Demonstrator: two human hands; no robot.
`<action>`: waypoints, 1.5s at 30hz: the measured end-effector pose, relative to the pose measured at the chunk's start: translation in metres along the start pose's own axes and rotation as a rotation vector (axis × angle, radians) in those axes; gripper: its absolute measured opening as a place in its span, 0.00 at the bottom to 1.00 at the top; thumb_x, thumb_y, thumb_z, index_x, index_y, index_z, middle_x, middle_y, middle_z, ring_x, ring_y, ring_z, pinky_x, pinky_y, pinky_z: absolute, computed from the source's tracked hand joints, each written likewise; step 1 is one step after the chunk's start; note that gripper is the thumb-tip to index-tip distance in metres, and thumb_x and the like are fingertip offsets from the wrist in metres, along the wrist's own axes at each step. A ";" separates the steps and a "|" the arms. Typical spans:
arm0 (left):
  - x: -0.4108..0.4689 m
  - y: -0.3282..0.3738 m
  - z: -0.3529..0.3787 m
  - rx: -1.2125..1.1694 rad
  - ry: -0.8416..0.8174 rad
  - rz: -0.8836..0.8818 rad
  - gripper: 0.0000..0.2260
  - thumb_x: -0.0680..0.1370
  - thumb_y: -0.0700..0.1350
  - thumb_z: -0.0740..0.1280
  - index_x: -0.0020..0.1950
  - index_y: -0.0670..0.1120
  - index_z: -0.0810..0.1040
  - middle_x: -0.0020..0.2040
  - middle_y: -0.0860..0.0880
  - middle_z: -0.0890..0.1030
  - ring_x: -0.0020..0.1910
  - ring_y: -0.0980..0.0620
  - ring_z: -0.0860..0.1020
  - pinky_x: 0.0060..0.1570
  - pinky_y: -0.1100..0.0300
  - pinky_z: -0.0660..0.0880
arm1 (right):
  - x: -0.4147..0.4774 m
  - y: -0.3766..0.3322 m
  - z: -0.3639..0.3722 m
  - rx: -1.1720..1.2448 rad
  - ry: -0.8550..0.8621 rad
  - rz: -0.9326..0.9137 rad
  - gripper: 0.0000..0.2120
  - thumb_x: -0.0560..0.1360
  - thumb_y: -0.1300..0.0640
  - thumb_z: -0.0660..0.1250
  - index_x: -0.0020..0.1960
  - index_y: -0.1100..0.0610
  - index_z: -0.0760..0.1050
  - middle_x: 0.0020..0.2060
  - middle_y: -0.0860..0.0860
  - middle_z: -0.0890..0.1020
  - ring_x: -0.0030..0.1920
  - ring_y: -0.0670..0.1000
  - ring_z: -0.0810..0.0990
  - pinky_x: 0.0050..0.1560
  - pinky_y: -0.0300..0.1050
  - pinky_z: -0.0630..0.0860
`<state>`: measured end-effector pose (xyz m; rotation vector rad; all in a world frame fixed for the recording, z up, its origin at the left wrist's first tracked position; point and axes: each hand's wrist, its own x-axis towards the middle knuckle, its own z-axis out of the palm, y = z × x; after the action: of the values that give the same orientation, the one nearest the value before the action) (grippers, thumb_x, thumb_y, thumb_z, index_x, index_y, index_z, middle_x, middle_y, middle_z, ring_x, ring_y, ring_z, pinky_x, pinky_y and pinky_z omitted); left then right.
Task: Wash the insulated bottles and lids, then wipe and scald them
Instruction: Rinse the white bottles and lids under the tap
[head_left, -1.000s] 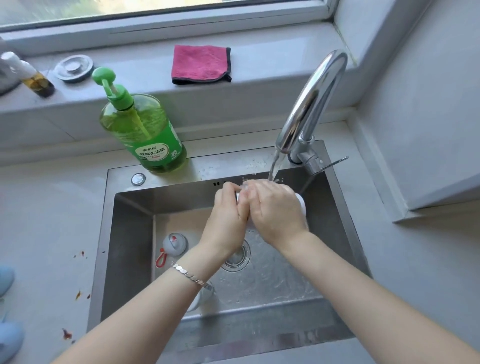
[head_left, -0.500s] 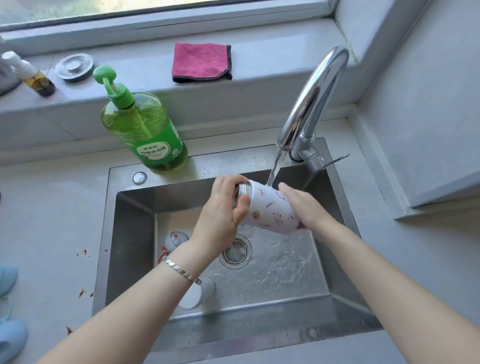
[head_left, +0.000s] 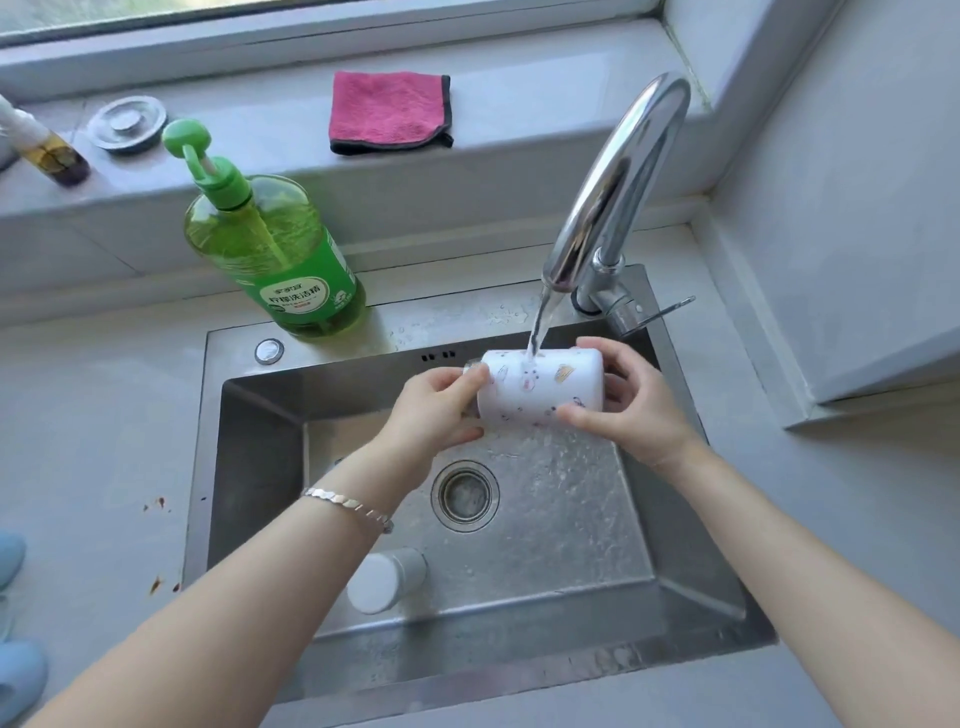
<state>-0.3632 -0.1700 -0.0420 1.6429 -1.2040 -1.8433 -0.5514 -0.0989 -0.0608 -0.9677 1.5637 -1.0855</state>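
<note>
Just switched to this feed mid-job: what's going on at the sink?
A person holds a white patterned bottle sideways under the running faucet, left hand gripping its mouth end, right hand its base. Water strikes the bottle's side. A second white piece, bottle or lid, lies in the sink near the front.

A green pump bottle of dish soap stands on the counter at ten o'clock. On the windowsill lie a folded pink cloth at twelve, a round metal disc, perhaps a sink stopper, and a small amber-liquid bottle at ten. Blue slippers show at eight.
</note>
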 end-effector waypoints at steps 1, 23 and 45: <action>0.001 -0.002 -0.001 -0.033 -0.004 -0.043 0.10 0.79 0.48 0.64 0.51 0.42 0.78 0.49 0.43 0.80 0.50 0.47 0.80 0.53 0.52 0.79 | 0.002 -0.001 0.004 -0.078 -0.015 -0.022 0.32 0.60 0.60 0.80 0.59 0.46 0.71 0.56 0.47 0.77 0.54 0.48 0.78 0.51 0.40 0.78; 0.005 -0.001 0.005 -0.245 -0.012 -0.149 0.10 0.77 0.40 0.67 0.55 0.37 0.77 0.52 0.38 0.81 0.49 0.44 0.81 0.49 0.54 0.79 | 0.009 -0.021 0.000 -0.270 -0.042 0.009 0.35 0.63 0.62 0.78 0.66 0.52 0.68 0.60 0.49 0.73 0.59 0.47 0.74 0.61 0.38 0.70; -0.040 -0.014 -0.045 0.402 0.125 0.615 0.20 0.77 0.31 0.62 0.52 0.58 0.75 0.54 0.59 0.76 0.55 0.67 0.74 0.53 0.76 0.69 | -0.007 0.005 0.054 -0.351 0.105 -0.068 0.29 0.58 0.55 0.79 0.54 0.48 0.69 0.47 0.43 0.79 0.50 0.47 0.78 0.52 0.45 0.74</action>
<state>-0.3083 -0.1472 -0.0267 1.3214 -1.8500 -1.1564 -0.4981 -0.1012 -0.0717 -1.2204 1.8595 -0.9375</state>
